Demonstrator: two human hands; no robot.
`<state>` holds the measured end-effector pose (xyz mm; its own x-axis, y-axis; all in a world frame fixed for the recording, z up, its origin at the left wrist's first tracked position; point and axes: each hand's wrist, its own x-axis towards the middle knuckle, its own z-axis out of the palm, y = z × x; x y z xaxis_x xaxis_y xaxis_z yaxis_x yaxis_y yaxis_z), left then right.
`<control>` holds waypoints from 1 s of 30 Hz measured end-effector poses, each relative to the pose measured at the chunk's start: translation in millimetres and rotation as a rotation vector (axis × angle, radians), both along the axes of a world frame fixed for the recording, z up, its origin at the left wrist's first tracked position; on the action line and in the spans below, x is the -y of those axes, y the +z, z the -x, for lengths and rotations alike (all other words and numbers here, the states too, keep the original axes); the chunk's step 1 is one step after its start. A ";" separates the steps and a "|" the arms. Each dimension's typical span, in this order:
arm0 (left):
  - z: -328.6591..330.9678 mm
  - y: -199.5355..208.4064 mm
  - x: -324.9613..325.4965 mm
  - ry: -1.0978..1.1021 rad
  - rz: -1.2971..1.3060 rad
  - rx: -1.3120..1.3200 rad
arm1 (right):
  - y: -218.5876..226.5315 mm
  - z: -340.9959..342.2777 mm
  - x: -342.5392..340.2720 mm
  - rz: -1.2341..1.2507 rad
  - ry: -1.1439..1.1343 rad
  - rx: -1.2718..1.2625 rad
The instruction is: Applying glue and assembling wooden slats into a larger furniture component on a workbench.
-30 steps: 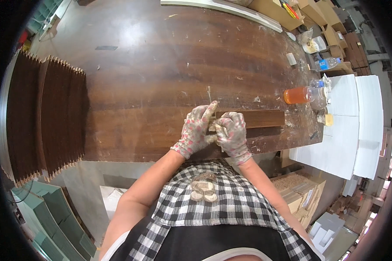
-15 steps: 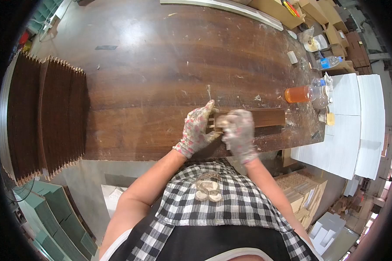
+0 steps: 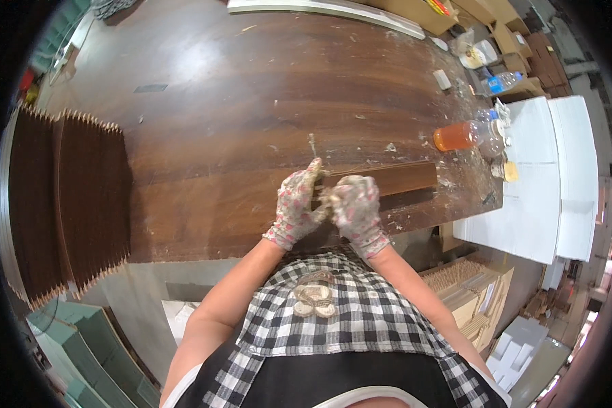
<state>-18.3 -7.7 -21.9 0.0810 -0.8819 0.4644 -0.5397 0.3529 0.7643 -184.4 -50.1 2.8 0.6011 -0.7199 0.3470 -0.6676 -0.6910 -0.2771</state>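
My left hand [image 3: 295, 206], in a floral work glove, grips the left end of a narrow brown wooden board [image 3: 404, 179]. Its thumb and fingers lie on either side of that end. My right hand [image 3: 355, 209], gloved alike and slightly blurred, is closed in front of the same end, its fingertips close to the left thumb. Whatever it pinches is small and covered by the glove. The board lies lengthwise along the near edge of the brown worktable [image 3: 217, 143], its right part uncovered.
Stacked brown boards [image 3: 92, 197] with pegs along their ends stand at the left. On the right are a bottle of amber liquid [image 3: 455, 137], a small jar [image 3: 503, 170] and white sheets or panels [image 3: 523, 204]. A pale strip [image 3: 333, 12] crosses the table's far side.
My right hand has shifted slightly left and down toward the left hand, covering pegs that showed at the board's end. My left hand keeps its hold; the whole view has shifted a little.
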 end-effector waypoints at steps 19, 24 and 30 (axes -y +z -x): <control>64.0 62.4 36.2 -0.119 -0.241 0.720 | -5.2 53.7 43.5 0.203 -0.209 -0.037; 75.5 63.9 39.5 -0.115 -0.318 0.699 | 16.6 134.6 90.7 0.028 -0.376 0.120; 92.0 62.4 46.6 -0.025 -0.297 0.708 | 26.5 175.2 101.3 -0.078 -0.363 0.153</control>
